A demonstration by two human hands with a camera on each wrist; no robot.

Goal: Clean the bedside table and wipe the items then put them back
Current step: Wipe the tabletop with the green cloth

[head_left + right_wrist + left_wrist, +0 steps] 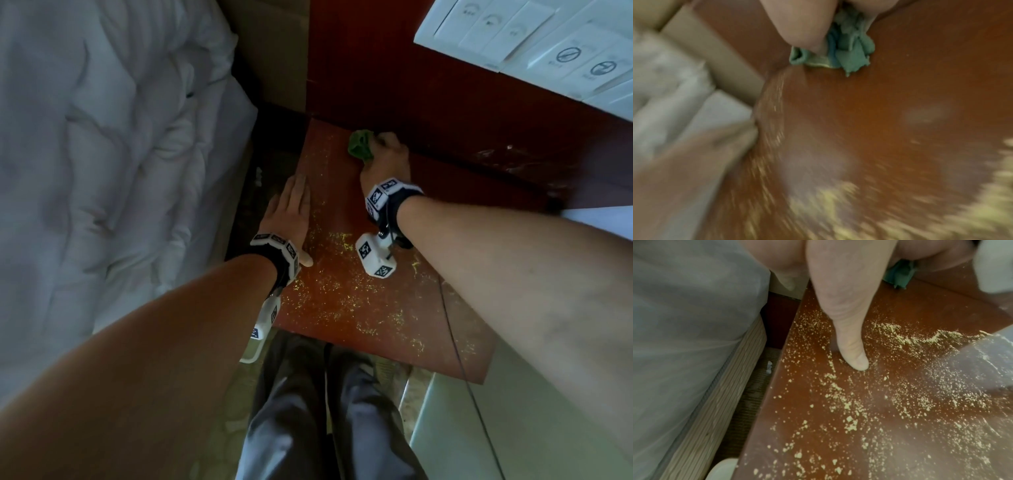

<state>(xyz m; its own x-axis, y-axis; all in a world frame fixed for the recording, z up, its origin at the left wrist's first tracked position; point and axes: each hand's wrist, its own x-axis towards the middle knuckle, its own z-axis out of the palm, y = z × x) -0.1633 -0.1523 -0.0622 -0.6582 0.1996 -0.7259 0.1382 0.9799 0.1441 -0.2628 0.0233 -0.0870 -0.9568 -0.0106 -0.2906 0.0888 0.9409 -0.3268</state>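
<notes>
A: Bedside table [346,308] top is covered in yellow crumbs [851,423], bed alongside.

B: Yeah, right hand [385,161] has its fingers bunched round the green cloth [360,144] at the back edge, probably to sweep forward. Left hand [291,212] lies flat, fingers together, likely bracing.

The right hand [387,154] holds a crumpled green cloth [360,145] at the back of the red-brown bedside table [376,308], which is covered in little yellow crumbs [339,240], while the left hand [291,212] lies flat on the table's left edge, beside the white bed [102,137].
</notes>
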